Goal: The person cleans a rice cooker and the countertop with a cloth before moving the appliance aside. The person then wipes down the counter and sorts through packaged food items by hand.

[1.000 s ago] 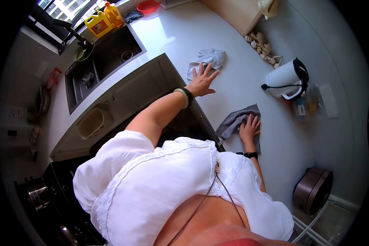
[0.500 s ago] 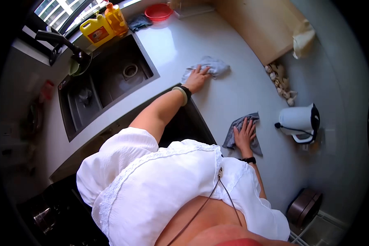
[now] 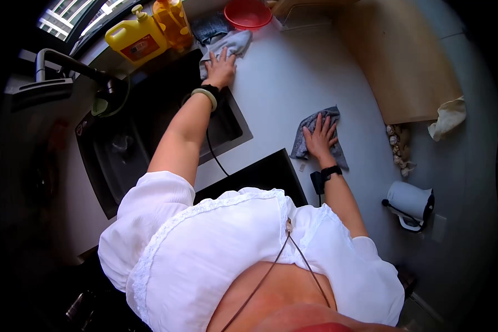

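My left hand (image 3: 220, 69) lies flat on a light grey cloth (image 3: 235, 43), fingers spread, at the sink's far right corner. The cloth is bunched ahead of the fingers, close to a dark folded cloth (image 3: 210, 27) and the bottles. Further right, my right hand (image 3: 320, 137) presses flat on a dark grey patterned cloth (image 3: 301, 145) spread on the white counter (image 3: 271, 94), its fingers apart. Neither palm's underside shows.
A dark sink (image 3: 235, 130) with a black faucet (image 3: 74, 63) sits left. Behind it stand a yellow jug (image 3: 135, 41) and an orange bottle (image 3: 172, 25). A red basin (image 3: 248, 15) is at the back. Garlic (image 3: 395, 146), a kettle (image 3: 408, 202) and a wooden board (image 3: 398, 66) stand right.
My left hand has pushed the light grey cloth across the counter to the back, beside the sink corner and bottles. My right hand and the dark cloth are a little further forward. The view has shifted.
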A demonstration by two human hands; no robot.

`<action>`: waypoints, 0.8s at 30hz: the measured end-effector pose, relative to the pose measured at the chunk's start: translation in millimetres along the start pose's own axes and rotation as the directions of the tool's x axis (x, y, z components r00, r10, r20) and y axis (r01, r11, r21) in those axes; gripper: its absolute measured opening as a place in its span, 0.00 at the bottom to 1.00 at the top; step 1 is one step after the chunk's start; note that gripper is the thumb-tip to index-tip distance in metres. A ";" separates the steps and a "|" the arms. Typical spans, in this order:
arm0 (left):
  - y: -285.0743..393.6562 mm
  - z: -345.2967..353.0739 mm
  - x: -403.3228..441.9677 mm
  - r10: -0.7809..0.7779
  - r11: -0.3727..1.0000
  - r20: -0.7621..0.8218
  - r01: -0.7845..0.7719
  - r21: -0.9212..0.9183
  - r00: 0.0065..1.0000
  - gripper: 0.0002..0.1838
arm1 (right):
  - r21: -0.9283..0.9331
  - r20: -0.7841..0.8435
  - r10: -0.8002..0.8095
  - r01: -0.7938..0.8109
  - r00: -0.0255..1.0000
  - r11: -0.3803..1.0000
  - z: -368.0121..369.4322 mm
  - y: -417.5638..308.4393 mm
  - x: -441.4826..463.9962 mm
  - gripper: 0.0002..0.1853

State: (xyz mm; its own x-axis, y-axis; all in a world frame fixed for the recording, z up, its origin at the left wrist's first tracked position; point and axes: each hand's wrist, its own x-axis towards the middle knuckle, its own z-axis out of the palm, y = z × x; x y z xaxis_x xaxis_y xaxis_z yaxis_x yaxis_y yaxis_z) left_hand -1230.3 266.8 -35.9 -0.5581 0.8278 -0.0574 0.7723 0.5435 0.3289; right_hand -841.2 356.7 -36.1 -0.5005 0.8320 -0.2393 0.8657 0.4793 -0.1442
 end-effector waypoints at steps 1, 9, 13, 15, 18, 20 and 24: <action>-7.4 -2.2 2.9 -0.023 0.999 0.005 0.023 -0.031 1.000 0.25 | 0.002 0.004 -0.004 0.004 1.000 1.000 -1.8 -4.3 5.0 0.44; 77.5 5.8 -133.5 0.157 0.988 0.112 -0.156 -0.013 0.981 0.37 | 0.006 0.017 -0.318 0.318 0.948 0.948 -15.3 -42.2 18.6 0.37; 120.7 7.3 -214.2 0.273 0.961 0.225 -0.275 -0.023 0.935 0.41 | 0.057 -0.026 -0.440 0.441 0.898 0.896 -18.0 -14.6 -15.4 0.34; 120.3 15.0 -220.5 0.304 0.950 0.194 -0.312 0.013 0.933 0.41 | 0.045 -0.057 -0.392 0.395 0.918 0.918 -17.0 17.6 -41.8 0.34; 117.8 19.3 -213.5 0.306 0.949 0.174 -0.314 0.016 0.936 0.40 | 0.044 -0.098 -0.282 0.287 0.955 0.957 -16.2 80.1 -88.7 0.34; 128.5 15.7 -211.7 0.289 0.950 0.199 -0.306 0.064 0.936 0.40 | 0.062 -0.112 -0.201 0.209 0.973 0.976 -15.0 126.7 -125.1 0.34; 119.4 32.0 -195.4 0.273 0.939 0.171 -0.301 0.166 0.947 0.38 | 0.153 -0.259 -0.038 0.080 0.965 0.985 -21.9 194.4 -191.9 0.30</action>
State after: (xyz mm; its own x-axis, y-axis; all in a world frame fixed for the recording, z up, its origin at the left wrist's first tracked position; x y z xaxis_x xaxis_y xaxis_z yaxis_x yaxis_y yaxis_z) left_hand -1019.3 174.4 -15.5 -0.2657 0.9558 -0.1254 0.9434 0.2846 0.1702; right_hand -576.7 296.3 2.8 -0.5149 0.8570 0.0236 0.8117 0.4961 -0.3083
